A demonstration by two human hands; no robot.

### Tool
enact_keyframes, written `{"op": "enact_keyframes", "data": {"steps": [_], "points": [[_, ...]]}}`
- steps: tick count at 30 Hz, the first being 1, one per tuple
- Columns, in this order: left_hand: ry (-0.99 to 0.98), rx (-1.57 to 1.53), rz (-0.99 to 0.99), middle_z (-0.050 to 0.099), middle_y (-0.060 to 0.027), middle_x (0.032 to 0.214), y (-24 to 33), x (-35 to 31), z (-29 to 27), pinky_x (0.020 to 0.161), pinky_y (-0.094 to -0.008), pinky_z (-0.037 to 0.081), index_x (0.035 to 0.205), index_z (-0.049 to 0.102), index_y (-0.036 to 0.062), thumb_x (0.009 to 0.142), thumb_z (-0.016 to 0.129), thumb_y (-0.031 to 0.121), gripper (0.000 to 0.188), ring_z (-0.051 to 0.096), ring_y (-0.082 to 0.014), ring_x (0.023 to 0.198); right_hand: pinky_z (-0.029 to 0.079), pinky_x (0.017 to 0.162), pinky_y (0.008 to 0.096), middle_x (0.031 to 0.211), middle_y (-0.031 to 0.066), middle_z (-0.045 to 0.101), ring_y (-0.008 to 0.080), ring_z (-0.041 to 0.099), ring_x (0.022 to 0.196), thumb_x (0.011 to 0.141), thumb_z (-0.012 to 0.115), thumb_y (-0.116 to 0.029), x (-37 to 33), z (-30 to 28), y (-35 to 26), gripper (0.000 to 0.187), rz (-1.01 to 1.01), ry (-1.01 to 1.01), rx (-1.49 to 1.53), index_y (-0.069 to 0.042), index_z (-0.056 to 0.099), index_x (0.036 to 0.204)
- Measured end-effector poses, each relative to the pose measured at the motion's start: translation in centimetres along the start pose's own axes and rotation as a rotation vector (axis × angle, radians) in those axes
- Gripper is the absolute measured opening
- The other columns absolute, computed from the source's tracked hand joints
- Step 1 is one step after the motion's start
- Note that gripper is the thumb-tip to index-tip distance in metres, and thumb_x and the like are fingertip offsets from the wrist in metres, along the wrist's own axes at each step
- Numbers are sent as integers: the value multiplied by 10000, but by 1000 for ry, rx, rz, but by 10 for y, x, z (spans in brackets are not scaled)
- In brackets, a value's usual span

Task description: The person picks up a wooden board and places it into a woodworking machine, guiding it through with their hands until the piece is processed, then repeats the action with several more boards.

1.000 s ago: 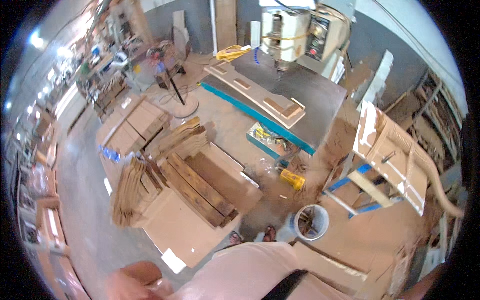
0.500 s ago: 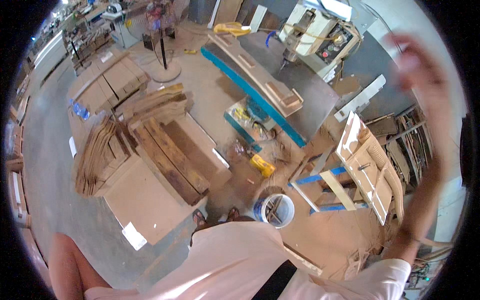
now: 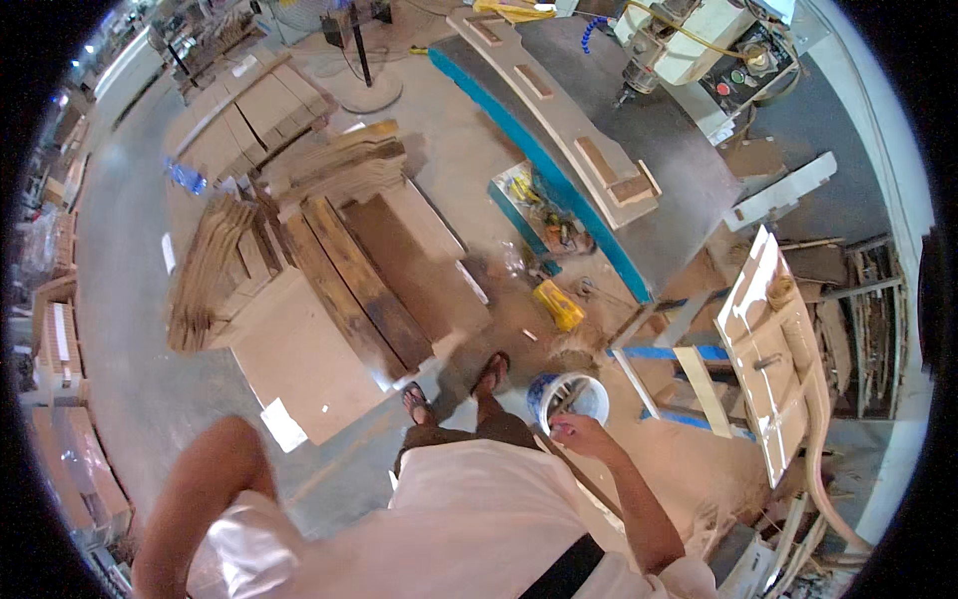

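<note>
My right hand [image 3: 587,436] hangs low in front of my right side, just over the near rim of a white and blue bucket [image 3: 602,401]. Its fingers are curled in; whatever they might hold is hidden. Stick-like scraps [image 3: 565,397] show inside the bucket. On my left, only the bent arm [image 3: 205,494] appears, its elbow pointing out; the hand itself is out of sight. Beyond the bucket lies a yellow tool-like object [image 3: 559,305] on the dusty floor.
A teal-edged machine table [image 3: 689,185] bears a long wooden template [image 3: 564,120] beneath a spindle head [image 3: 639,75]. Stacked curved wood parts [image 3: 210,270] and dark boards [image 3: 349,280] lie left. A white-patched panel [image 3: 763,359] leans on a frame at right, beside a hose [image 3: 818,439].
My right hand has come down from high at the far right to beside the bucket. My left elbow has shifted up and right in view. The view has moved, and my feet are placed differently.
</note>
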State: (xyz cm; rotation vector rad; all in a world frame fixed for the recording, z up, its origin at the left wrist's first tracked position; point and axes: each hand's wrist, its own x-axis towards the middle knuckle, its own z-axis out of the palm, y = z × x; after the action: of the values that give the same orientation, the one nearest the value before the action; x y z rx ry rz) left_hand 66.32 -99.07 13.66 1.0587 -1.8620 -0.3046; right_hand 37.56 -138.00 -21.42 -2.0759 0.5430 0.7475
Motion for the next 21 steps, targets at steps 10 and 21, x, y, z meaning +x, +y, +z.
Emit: {"op": "enact_keyframes", "data": {"steps": [10, 21], "points": [[-26, 19, -45, 666, -148, 963, -95, 109, -15, 799, -365, 496, 919, 666, 10, 799, 677, 346, 356, 639, -294, 916, 510, 702, 330, 808, 92, 667, 206, 648, 755, 827, 679, -209, 27, -96, 27, 375, -68, 204, 93, -59, 615, 1165], [378, -29, -694, 674, -142, 971, -272, 129, -20, 845, -365, 482, 954, 672, -4, 766, 710, 391, 439, 631, -283, 952, 502, 751, 366, 890, 139, 639, 276, 631, 811, 793, 690, -180, 94, -234, -69, 303, -269, 944, 56, -30, 637, 1051]]}}
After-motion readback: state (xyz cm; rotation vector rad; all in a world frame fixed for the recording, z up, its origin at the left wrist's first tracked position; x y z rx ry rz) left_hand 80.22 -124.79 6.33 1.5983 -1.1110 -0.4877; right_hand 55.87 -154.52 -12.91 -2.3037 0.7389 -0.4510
